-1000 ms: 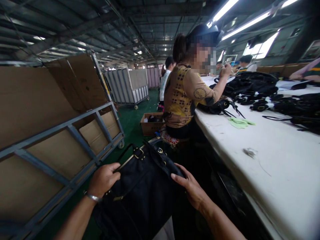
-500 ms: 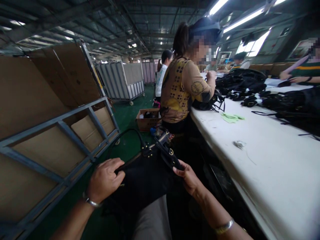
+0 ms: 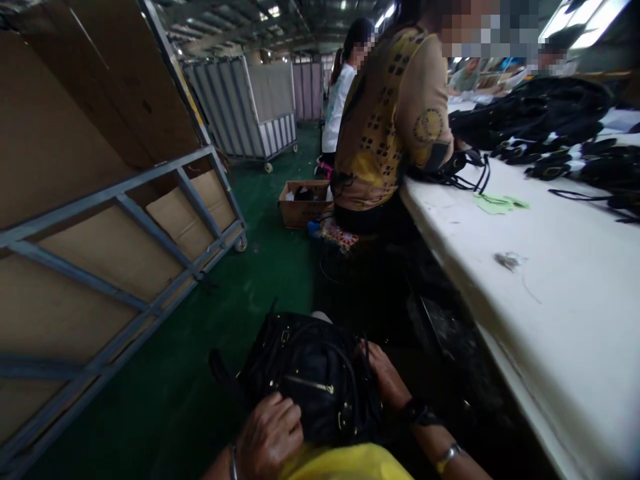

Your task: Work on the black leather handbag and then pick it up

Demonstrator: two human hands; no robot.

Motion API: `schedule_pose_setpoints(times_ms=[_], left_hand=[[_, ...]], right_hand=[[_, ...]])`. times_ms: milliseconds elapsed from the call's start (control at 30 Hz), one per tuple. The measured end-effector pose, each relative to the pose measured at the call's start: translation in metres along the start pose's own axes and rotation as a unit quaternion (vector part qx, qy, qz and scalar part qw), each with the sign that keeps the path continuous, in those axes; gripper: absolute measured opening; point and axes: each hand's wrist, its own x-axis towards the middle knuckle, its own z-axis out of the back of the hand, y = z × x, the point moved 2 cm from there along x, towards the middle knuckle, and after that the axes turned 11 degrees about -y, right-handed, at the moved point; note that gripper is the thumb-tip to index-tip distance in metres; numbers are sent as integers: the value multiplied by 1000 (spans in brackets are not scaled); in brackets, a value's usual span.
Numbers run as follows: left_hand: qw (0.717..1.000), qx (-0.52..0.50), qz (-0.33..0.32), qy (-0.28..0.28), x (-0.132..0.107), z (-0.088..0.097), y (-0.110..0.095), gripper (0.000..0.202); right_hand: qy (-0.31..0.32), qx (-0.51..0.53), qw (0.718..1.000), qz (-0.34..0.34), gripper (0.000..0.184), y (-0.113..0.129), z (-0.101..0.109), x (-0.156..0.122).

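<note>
A black handbag (image 3: 310,360) with gold-coloured zip and buckles lies on my lap, its zipped side up. My left hand (image 3: 273,430) is closed at the bag's near left edge, fingers curled with the knuckles up. On the bag's far right side, my right hand (image 3: 383,373) grips the edge, its fingertips partly hidden by straps. A dark strap or band (image 3: 420,411) crosses my right wrist; which it is I cannot tell. One black handle loop (image 3: 220,367) sticks out to the left of the bag.
A white table (image 3: 540,300) runs along my right, with black bags (image 3: 530,113), green scraps (image 3: 500,203) and a small tangle (image 3: 509,260). A co-worker (image 3: 385,127) sits ahead. To the left stands a metal-framed cart (image 3: 125,193); a cardboard box (image 3: 303,212) is on the green floor.
The bag has come down and closer onto my lap and been turned, its zipped side now facing up. Both hands moved down with it. The view has tilted downward.
</note>
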Motion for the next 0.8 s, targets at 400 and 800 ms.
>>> schedule_pose_setpoints(times_ms=[400, 800], left_hand=[[993, 34, 113, 33, -26, -10, -1, 20], [967, 91, 231, 56, -71, -6, 5, 35]], right_hand=[[23, -177, 981, 75, 45, -16, -10, -8], [-19, -159, 981, 108, 29, 5, -3, -5]])
